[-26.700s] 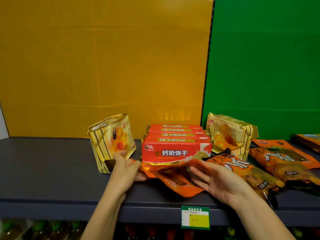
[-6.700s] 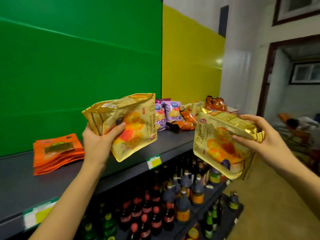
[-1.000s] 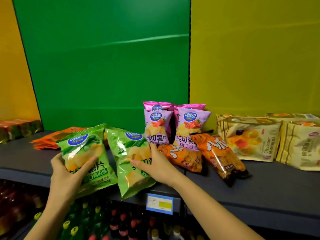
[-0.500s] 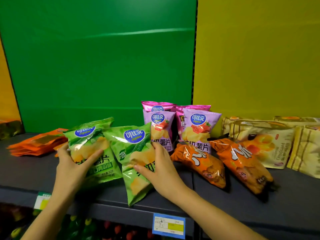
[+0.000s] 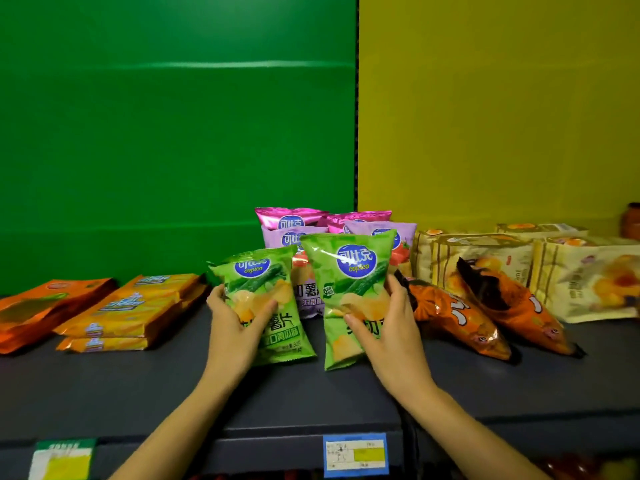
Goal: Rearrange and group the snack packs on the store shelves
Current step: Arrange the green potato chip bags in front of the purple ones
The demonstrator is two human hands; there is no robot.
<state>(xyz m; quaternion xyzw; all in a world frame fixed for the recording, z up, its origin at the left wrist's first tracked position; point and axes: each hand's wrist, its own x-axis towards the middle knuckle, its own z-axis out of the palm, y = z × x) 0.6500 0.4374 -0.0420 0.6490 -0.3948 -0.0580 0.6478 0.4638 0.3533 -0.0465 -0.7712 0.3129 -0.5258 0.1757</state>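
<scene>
Near the shelf (image 5: 104,393) front edge, the left hand (image 5: 235,327) grips the left green chip bag (image 5: 263,289) and the right hand (image 5: 384,327) grips the right green chip bag (image 5: 349,282), both fingers curled closed around upright bags. Risk: pushing them rearward could topple the purple chip bags (image 5: 294,237) just behind. Risk: released bags may slump forward off the edge.

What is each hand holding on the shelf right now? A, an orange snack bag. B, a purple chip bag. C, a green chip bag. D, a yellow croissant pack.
C: the left hand and the right hand each grip a green chip bag, standing in front of the purple chip bags.
</scene>
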